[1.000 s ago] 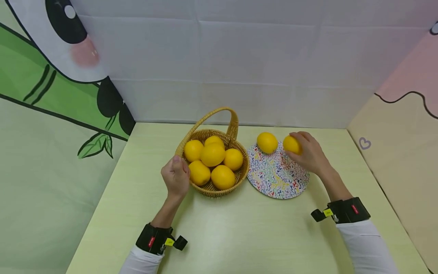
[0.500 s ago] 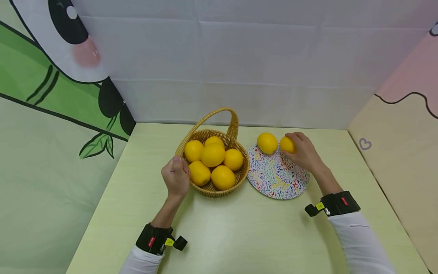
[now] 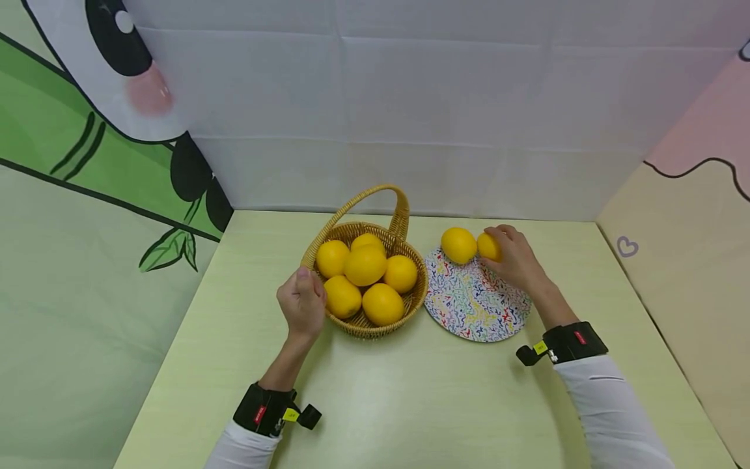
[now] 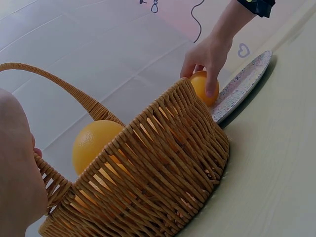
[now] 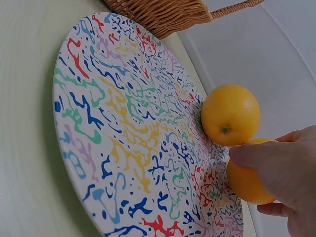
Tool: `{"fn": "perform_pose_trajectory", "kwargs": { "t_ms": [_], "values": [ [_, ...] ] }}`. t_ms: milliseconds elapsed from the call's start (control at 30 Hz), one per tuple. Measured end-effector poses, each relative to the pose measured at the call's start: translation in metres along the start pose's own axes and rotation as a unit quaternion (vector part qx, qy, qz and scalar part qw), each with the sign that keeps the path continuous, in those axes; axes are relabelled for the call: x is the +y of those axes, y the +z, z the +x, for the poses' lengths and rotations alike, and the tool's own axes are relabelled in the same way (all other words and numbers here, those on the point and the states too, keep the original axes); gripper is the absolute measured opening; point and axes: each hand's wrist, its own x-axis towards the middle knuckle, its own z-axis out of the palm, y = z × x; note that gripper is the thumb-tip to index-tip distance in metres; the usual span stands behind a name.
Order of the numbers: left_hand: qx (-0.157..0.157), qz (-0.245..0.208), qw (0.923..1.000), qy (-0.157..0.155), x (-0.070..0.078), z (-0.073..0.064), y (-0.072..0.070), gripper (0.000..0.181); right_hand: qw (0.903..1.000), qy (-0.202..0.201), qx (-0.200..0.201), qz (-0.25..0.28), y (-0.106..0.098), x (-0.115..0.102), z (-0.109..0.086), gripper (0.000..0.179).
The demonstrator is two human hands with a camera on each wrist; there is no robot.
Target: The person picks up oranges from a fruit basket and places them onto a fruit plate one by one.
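Note:
My left hand (image 3: pixel 301 303) grips the wicker basket (image 3: pixel 418 296) where its handle meets the left rim. Several oranges (image 3: pixel 364 265) are heaped inside the basket. At the far edge of a round plate (image 3: pixel 477 306) with a multicoloured squiggle pattern, my right hand (image 3: pixel 515 260) holds an orange (image 5: pixel 247 182) between thumb and fingers. Another orange (image 5: pixel 230 114) sits just left of it on the plate's far part, a green stem mark showing in the right wrist view. The two oranges are side by side, very close or touching. My fingers hide part of the held one.
Pale wooden table (image 3: pixel 375 404) lies beneath everything, its back edge meeting a grey-white cloth wall (image 3: pixel 445 98). The plate's left rim is right beside the basket. Printed panels (image 3: pixel 680 215) stand along the right and left sides.
My right hand has moved left with the orange, bringing it up beside the other orange on the plate. The left hand and basket have stayed in place.

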Motion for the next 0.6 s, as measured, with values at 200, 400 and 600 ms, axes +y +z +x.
{"fn": "perform_pose_trajectory", "kwargs": {
  "t_ms": [200, 400, 600],
  "values": [
    [-0.004, 0.003, 0.9999, 0.014, -0.001, 0.001, -0.001, 0.071, 0.9999, -0.002, 0.011, -0.005, 0.007, 0.000, 0.000, 0.069],
    [-0.007, 0.000, 0.9997, 0.024, -0.001, 0.001, 0.000, 0.073, 0.9998, 0.001, 0.011, -0.018, 0.011, 0.000, -0.002, 0.072],
    [-0.006, -0.002, 0.9996, 0.027, -0.001, 0.002, 0.000, 0.073, 0.9996, 0.004, -0.008, -0.026, 0.013, 0.001, -0.003, 0.075]
  ]
}}
